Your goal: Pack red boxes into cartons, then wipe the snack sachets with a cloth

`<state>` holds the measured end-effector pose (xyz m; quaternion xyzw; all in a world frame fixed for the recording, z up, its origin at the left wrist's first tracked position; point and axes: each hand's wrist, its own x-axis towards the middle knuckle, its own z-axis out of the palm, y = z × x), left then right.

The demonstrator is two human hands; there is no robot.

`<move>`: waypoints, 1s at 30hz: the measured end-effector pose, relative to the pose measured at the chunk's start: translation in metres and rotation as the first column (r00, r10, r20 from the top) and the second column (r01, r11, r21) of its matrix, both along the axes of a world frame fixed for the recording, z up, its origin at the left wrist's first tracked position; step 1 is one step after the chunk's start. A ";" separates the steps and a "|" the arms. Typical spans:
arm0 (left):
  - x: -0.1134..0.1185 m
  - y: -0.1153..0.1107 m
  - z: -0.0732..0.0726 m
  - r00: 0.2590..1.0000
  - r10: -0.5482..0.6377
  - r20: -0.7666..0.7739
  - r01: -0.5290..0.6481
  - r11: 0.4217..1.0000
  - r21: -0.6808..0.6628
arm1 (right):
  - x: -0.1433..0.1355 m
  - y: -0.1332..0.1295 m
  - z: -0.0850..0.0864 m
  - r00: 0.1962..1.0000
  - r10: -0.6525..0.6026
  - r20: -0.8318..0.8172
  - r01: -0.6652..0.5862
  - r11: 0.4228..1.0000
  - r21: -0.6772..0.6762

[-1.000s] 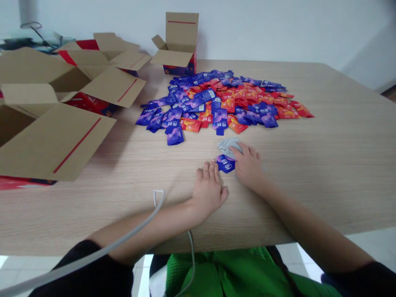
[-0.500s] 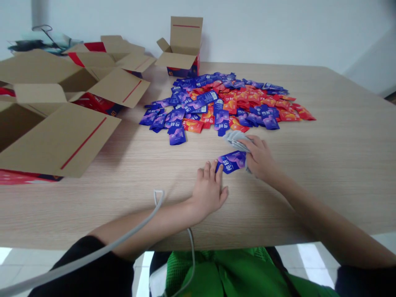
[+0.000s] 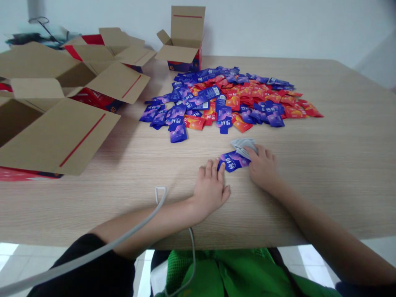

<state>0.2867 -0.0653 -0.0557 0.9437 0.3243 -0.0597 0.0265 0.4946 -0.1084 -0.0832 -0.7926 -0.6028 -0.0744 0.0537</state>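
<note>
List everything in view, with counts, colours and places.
Single packet: one, blue-purple, between the hands
Cloth: one, grey, in the right hand
Piled packets: too many to count, blue-purple and red-orange, mid-table
Open cartons: at least four, brown inside, one behind the pile, the rest left
Bundle: unclear, dark and teal, far left
Cable: count unclear, white, over left forearm
Table: one, pale wood
Wall: white, behind
Floor: pale tiles, below
Garment: green, on the person
Sleeves: two, black
Left hand: one, fingertips on single packet
Right hand: one, gripping cloth
</note>
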 end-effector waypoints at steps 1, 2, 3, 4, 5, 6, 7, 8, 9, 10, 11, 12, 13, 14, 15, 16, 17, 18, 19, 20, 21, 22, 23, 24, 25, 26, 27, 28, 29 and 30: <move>0.000 0.000 0.000 1.000 0.001 -0.002 -0.001 1.000 -0.003 | 0.008 -0.002 -0.001 0.999 -0.033 0.003 0.033 0.999 -0.004; 0.000 0.000 0.001 1.000 0.001 -0.002 -0.001 1.000 -0.005 | 0.015 -0.003 -0.002 0.999 -0.046 0.002 0.046 0.999 -0.009; 0.000 0.000 0.001 1.000 0.003 -0.001 -0.003 1.000 -0.007 | 0.022 -0.003 -0.002 0.999 -0.043 -0.009 0.043 0.999 -0.012; 0.000 0.000 0.002 1.000 0.005 0.001 -0.005 1.000 -0.009 | 0.027 -0.002 -0.001 0.999 -0.029 -0.033 0.029 0.999 -0.015; 0.000 0.000 0.002 1.000 0.007 0.004 -0.007 1.000 -0.010 | 0.031 0.001 0.002 0.997 -0.010 -0.072 0.009 1.000 -0.017; 0.000 0.000 0.002 1.000 0.008 0.005 -0.008 1.000 -0.010 | 0.033 0.004 0.006 0.993 0.009 -0.120 -0.010 1.000 -0.014; 0.000 -0.001 0.001 1.000 0.008 0.006 -0.008 1.000 -0.009 | 0.032 0.008 0.011 0.985 0.025 -0.169 -0.025 1.000 0.000; 0.000 -0.001 0.001 1.000 0.009 0.004 -0.009 1.000 -0.005 | 0.028 0.013 0.017 0.977 0.043 -0.210 -0.039 0.999 0.026; 0.000 -0.001 0.000 1.000 0.009 0.003 -0.009 1.000 0.001 | 0.021 0.018 0.023 0.969 0.067 -0.237 -0.053 0.997 0.063; 0.000 -0.001 -0.001 1.000 0.010 0.002 -0.010 1.000 0.011 | 0.011 0.023 0.029 0.964 0.096 -0.248 -0.072 0.992 0.102; 0.000 -0.002 -0.002 1.000 0.010 0.002 -0.010 1.000 0.022 | -0.002 0.028 0.033 0.961 0.128 -0.246 -0.096 0.986 0.137; 0.000 -0.002 -0.003 1.000 0.007 0.002 -0.007 0.999 0.034 | -0.016 0.032 0.035 0.958 0.163 -0.236 -0.128 0.979 0.157; 0.000 -0.002 -0.004 1.000 0.004 0.004 -0.004 0.999 0.042 | -0.030 0.036 0.035 0.955 0.197 -0.223 -0.164 0.974 0.158; 0.000 -0.001 -0.004 1.000 0.002 0.006 -0.003 0.999 0.046 | -0.043 0.040 0.033 0.951 0.228 -0.207 -0.201 0.969 0.142; 0.000 -0.001 -0.004 1.000 0.002 0.005 -0.002 0.999 0.045 | -0.054 0.042 0.030 0.949 0.249 -0.191 -0.230 0.966 0.115; 0.000 -0.001 -0.004 1.000 0.003 0.002 -0.003 0.999 0.039 | -0.062 0.044 0.026 0.949 0.264 -0.175 -0.252 0.964 0.084; 0.000 -0.001 -0.004 1.000 0.006 -0.004 -0.006 0.999 0.033 | -0.067 0.046 0.021 0.949 0.273 -0.159 -0.267 0.962 0.056; 0.001 -0.001 -0.003 1.000 0.008 -0.011 -0.008 1.000 0.029 | -0.068 0.046 0.016 0.951 0.274 -0.143 -0.272 0.962 0.035; 0.001 -0.001 -0.003 1.000 0.008 -0.019 -0.007 1.000 0.029 | -0.065 0.046 0.012 0.956 0.264 -0.127 -0.263 0.965 0.024; 0.001 -0.001 -0.002 1.000 0.004 -0.026 -0.003 0.999 0.033 | -0.061 0.044 0.009 0.963 0.245 -0.109 -0.244 0.969 0.020; 0.001 -0.001 -0.002 0.999 0.001 -0.033 0.001 0.999 0.039 | -0.054 0.042 0.007 0.971 0.220 -0.089 -0.219 0.975 0.023; 0.002 -0.001 -0.002 0.999 -0.002 -0.039 0.004 0.999 0.046 | -0.046 0.040 0.006 0.979 0.191 -0.071 -0.189 0.982 0.028; 0.002 -0.001 -0.003 0.999 -0.004 -0.042 0.006 0.999 0.050 | -0.038 0.037 0.005 0.986 0.155 -0.054 -0.153 0.988 0.033; 0.002 -0.001 -0.003 0.999 -0.005 -0.043 0.007 0.999 0.053 | -0.029 0.034 0.004 0.992 0.116 -0.040 -0.115 0.993 0.036; 0.002 -0.001 -0.004 0.999 -0.005 -0.042 0.007 0.999 0.054 | -0.021 0.030 0.003 0.996 0.081 -0.028 -0.080 0.996 0.036; 0.002 -0.002 -0.005 0.999 -0.003 -0.039 0.005 0.998 0.055 | -0.013 0.025 0.001 0.999 0.047 -0.020 -0.047 0.998 0.033; 0.002 -0.002 -0.006 0.999 -0.001 -0.036 0.003 0.998 0.056 | -0.006 0.021 -0.001 1.000 0.016 -0.015 -0.015 0.999 0.030; 0.001 -0.002 -0.006 1.000 0.001 -0.030 0.001 0.998 0.057 | 0.001 0.017 -0.003 1.000 -0.006 -0.012 0.007 1.000 0.024; 0.001 -0.002 -0.007 1.000 0.003 -0.025 -0.002 0.998 0.057 | 0.008 0.014 -0.005 1.000 -0.018 -0.010 0.019 1.000 0.019; 0.001 -0.002 -0.008 1.000 0.006 -0.019 -0.005 0.998 0.056 | 0.015 0.012 -0.006 1.000 -0.020 -0.011 0.020 1.000 0.011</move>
